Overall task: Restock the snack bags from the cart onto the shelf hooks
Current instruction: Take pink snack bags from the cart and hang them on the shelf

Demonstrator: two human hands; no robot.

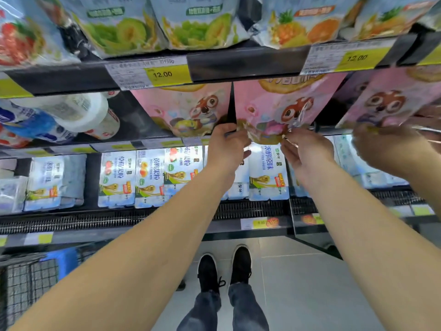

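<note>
A pink snack bag point(274, 108) with a squirrel picture hangs under the black shelf rail point(238, 65). My left hand point(226, 144) grips its lower left corner, fingers curled over the edge. At the bag's lower right edge, my right hand point(307, 149) pinches the crinkled plastic. A second pink bag point(183, 111) hangs just to the left, touching the held one. The hook itself is hidden behind the rail. The wire cart point(26, 280) stands at the lower left, and its contents are hard to make out.
Green and orange fruit snack bags point(124, 27) hang on the row above. Bottles point(62, 115) lie at the left, and yoghurt packs point(143, 177) fill the shelf below. A mirrored panel point(391, 139) at the right repeats a hand and a pink bag. My feet stand on grey floor.
</note>
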